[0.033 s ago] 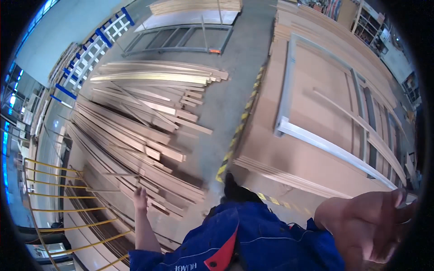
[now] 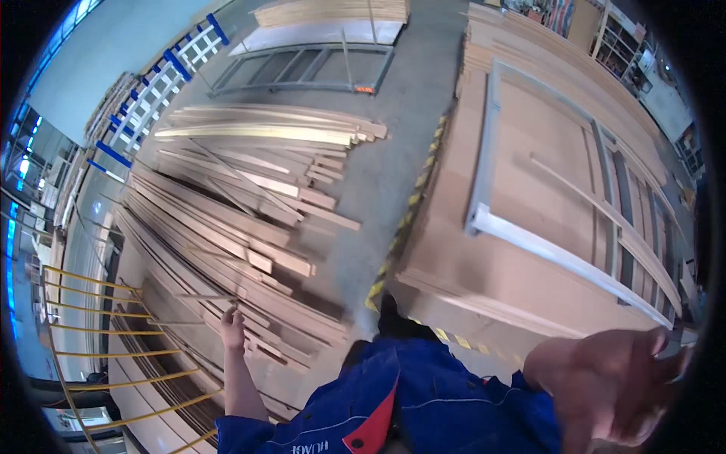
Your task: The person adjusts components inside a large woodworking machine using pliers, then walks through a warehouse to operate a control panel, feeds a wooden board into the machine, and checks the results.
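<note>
My left hand [image 2: 233,327] hangs low, in front of the near ends of the stacked wooden boards [image 2: 219,227]. Its fingers are loosely bent and apart, and I see nothing in them. A thin strip [image 2: 204,296] ends by its fingertips in the picture; whether they touch, I cannot tell. At the lower right my right hand [image 2: 605,382] is large, close and somewhat blurred. Its fingers point away to the right, partly in the dark rim, spread with no visible object. A grey metal frame [image 2: 556,246] lies beyond it on a stack of brown panels [image 2: 442,257].
Yellow-and-black floor tape [image 2: 413,200] runs between the board piles and the panel stack. A long wooden strip [image 2: 597,200] lies across the metal frame. A yellow rail rack [image 2: 113,352] stands at left. Farther off are another metal frame [image 2: 370,72] and a blue-and-white rack [image 2: 178,64].
The whole view has shifted slightly, with the boards and panels a little farther right and lower. Both hands keep nearly the same place.
</note>
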A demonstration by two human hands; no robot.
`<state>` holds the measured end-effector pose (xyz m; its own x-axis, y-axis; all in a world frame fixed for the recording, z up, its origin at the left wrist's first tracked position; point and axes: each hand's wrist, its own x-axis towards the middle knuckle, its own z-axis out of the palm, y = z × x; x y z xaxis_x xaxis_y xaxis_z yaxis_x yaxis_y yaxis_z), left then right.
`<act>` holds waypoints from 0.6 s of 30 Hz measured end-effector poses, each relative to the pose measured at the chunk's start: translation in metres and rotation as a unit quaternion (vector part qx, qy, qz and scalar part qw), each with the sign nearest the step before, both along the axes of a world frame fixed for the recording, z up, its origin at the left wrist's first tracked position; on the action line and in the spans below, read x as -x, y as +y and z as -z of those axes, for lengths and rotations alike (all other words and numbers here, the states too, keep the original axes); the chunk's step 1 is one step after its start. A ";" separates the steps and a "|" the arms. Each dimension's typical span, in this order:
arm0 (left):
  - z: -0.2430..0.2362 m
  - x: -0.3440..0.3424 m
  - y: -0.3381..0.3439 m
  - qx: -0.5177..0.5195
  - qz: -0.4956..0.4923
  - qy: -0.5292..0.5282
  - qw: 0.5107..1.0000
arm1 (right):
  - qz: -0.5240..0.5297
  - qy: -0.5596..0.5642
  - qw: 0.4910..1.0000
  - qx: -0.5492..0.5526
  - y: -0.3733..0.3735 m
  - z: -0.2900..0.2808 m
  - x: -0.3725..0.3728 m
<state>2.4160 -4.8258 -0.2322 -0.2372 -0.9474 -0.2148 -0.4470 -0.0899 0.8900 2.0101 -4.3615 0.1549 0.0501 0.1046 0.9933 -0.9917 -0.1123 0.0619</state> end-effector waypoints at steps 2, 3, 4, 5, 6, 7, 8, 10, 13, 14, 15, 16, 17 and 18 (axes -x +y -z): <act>-0.039 0.022 -0.027 -0.019 -0.001 0.006 1.000 | 0.028 -0.076 0.996 0.030 -0.011 0.027 0.008; -0.033 0.026 -0.029 -0.046 0.000 0.003 0.999 | 0.068 -0.115 0.991 -0.001 -0.029 0.032 0.009; -0.010 0.025 -0.032 -0.092 0.050 -0.015 0.994 | 0.126 -0.155 0.979 -0.047 -0.052 0.035 0.019; 0.016 0.012 -0.025 -0.119 0.089 -0.062 0.987 | 0.165 -0.201 0.960 -0.102 -0.079 0.039 0.029; 0.094 -0.079 -0.039 -0.128 0.099 -0.100 0.982 | 0.162 -0.253 0.943 -0.141 -0.106 0.047 0.046; 0.137 -0.108 -0.039 -0.107 0.213 -0.369 0.898 | 0.184 -0.282 0.923 -0.188 -0.126 0.054 0.060; 0.158 -0.102 -0.022 -0.122 0.282 -0.395 0.866 | 0.227 -0.291 0.904 -0.216 -0.129 0.067 0.076; 0.176 -0.098 0.000 -0.204 0.296 -0.358 0.862 | 0.335 -0.272 0.843 -0.321 -0.147 0.078 0.100; 0.183 -0.063 -0.029 -0.251 0.275 -0.325 0.869 | 0.339 -0.413 0.797 -0.280 -0.162 0.142 0.125; 0.188 -0.039 -0.051 -0.259 0.268 -0.309 0.875 | 0.364 -0.441 0.779 -0.257 -0.162 0.171 0.132; 0.185 -0.026 -0.085 -0.261 0.251 -0.302 0.882 | 0.354 -0.515 0.744 -0.238 -0.176 0.195 0.134; 0.191 0.000 -0.112 -0.265 0.226 -0.283 0.894 | 0.342 -0.584 0.704 -0.216 -0.188 0.220 0.135; 0.193 0.029 -0.147 -0.267 0.196 -0.259 0.907 | 0.344 -0.588 0.691 -0.242 -0.187 0.262 0.137; 0.193 0.059 -0.189 -0.264 0.148 -0.214 0.929 | 0.339 -0.591 0.682 -0.265 -0.191 0.293 0.139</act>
